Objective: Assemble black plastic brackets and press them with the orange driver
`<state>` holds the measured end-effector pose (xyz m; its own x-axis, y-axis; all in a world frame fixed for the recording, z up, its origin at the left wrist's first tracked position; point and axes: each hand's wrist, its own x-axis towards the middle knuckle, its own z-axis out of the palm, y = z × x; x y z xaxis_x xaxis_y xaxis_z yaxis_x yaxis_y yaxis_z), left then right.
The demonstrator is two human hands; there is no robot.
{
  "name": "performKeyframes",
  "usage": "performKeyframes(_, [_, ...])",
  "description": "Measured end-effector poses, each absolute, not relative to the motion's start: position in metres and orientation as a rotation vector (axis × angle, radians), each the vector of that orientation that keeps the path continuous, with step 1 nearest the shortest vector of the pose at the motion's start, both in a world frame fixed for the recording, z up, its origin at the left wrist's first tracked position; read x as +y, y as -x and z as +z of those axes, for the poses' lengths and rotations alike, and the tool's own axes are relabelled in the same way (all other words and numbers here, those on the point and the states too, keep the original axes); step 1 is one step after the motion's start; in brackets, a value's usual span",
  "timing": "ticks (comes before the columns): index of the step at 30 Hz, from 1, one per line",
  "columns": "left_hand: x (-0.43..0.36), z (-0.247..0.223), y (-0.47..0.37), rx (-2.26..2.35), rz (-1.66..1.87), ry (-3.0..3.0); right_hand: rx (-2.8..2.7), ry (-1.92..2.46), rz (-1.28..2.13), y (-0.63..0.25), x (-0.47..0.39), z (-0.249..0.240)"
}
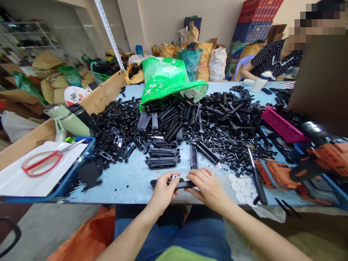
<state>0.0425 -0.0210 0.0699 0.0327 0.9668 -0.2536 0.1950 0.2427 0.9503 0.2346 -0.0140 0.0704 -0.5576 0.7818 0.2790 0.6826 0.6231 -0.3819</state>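
Note:
Near the table's front edge, a long black plastic part [155,183] lies crosswise between my hands. My left hand [163,189] is closed on its middle, with thumb and fingers pinching around a small grey piece [174,177] on top. My right hand [208,185] grips the part's right end, fingers curled over it. Just beyond stands a small row of similar black assemblies [163,162]. Another black channel-shaped piece [194,156] points toward my right hand. What the fingertips press on underneath is hidden.
Heaps of black parts [116,123] and a pile of screws [231,145] cover the table beyond. A green bag [165,78] spills pieces. Scissors [43,162] lie left; a hammer [257,177], white discs [241,186] and an orange cordless drill [326,156] are right. A co-worker [282,54] sits across.

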Motion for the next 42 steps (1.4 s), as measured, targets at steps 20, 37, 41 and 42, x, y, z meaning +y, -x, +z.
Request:
performKeyframes(20, [-0.013, 0.042, -0.031, 1.323, 0.288, -2.411, -2.853, 1.369, 0.334, -0.247, -0.02, 0.059])
performKeyframes(37, [0.01, 0.044, -0.051, 1.206, 0.372, -2.579, -2.766, 1.221, 0.34, -0.272, -0.011, 0.048])
performKeyframes(41, [0.085, 0.049, -0.094, 1.417, 0.292, -2.701, -2.669, 1.255, 0.379, -0.294, -0.02, 0.034])
performKeyframes(42, [0.105, 0.048, -0.104, 1.441, 0.29, -2.705, -2.662, 1.265, 0.375, -0.296, -0.023, 0.032])
